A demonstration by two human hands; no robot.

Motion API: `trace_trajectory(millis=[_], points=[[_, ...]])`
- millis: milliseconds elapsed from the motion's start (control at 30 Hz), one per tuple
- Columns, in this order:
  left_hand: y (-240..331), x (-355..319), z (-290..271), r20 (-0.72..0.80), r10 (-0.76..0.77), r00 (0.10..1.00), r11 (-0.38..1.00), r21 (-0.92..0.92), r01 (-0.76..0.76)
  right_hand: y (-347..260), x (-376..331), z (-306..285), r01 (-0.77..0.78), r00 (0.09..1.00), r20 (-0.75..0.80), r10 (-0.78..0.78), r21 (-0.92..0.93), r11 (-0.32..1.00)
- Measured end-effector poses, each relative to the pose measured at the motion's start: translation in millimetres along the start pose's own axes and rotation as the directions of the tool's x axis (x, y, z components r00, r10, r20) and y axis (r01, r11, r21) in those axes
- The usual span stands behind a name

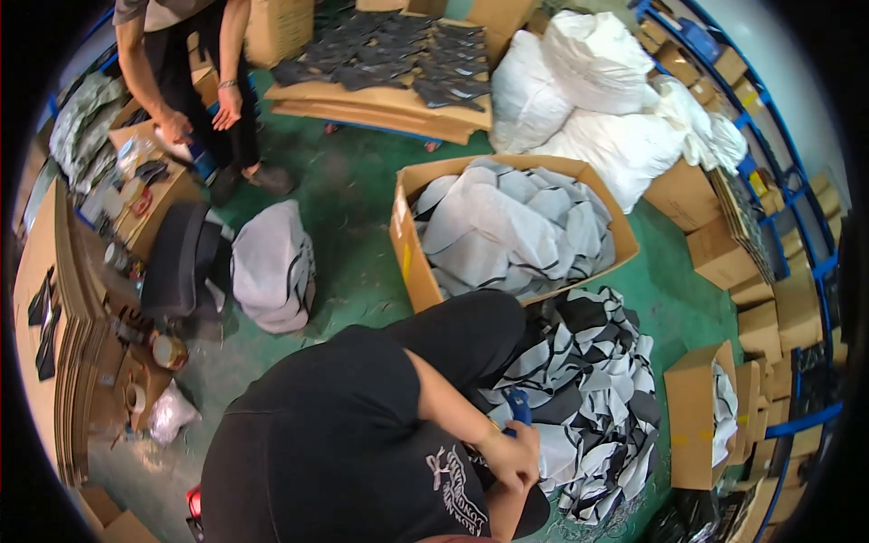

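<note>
My left arm reaches across my black shirt, and my left hand (519, 458) is closed at the near side of the grey and black fabric pieces (597, 398) heaped on the floor. A blue hand tool (518, 409) sticks up out of its grip; its exact kind cannot be made out. From the lower edge comes my right forearm (507, 513), ending against the left hand. The right hand's fingers are hidden there. Pale grey fabric (554, 448) lies just beyond both hands.
Past my knee stands an open carton (404, 237) full of grey fabric. White sacks (602, 149) lean behind it. A co-worker (186, 54) stands at the far left. Boxes and blue shelving (810, 418) line the right; stacked cardboard (68, 398) is at the left.
</note>
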State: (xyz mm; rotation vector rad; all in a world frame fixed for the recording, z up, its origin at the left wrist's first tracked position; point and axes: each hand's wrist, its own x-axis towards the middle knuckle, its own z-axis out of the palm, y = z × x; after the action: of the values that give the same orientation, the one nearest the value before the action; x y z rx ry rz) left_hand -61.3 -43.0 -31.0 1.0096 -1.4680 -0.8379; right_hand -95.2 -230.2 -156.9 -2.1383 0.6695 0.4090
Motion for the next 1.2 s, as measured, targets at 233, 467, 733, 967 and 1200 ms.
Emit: trace_trajectory(millis=[233,467,733,967,1200], points=[[-18,-69,-69,-0.392,-0.659,0.642,0.750,-0.278,0.600,-82,-82,-36,0.165,0.926,-0.368,0.085,0.595,0.787],[-8,-45,-83,-0.254,-0.639,0.727,0.590,-0.767,0.251,-144,-128,-26,0.344,0.873,-0.486,-0.025,0.578,0.740],[29,-37,-100,-0.179,-0.566,0.805,0.399,-0.914,0.077,-159,-136,-28,0.360,0.839,-0.545,-0.005,0.546,0.756],[32,-37,-90,-0.065,-0.642,0.764,0.459,-0.830,0.315,-161,-150,-27,0.350,0.865,-0.501,-0.006,0.595,0.724],[29,-35,-91,-0.195,-0.673,0.714,0.454,-0.871,0.189,-148,-156,-19,0.330,0.877,-0.480,0.006,0.612,0.718]])
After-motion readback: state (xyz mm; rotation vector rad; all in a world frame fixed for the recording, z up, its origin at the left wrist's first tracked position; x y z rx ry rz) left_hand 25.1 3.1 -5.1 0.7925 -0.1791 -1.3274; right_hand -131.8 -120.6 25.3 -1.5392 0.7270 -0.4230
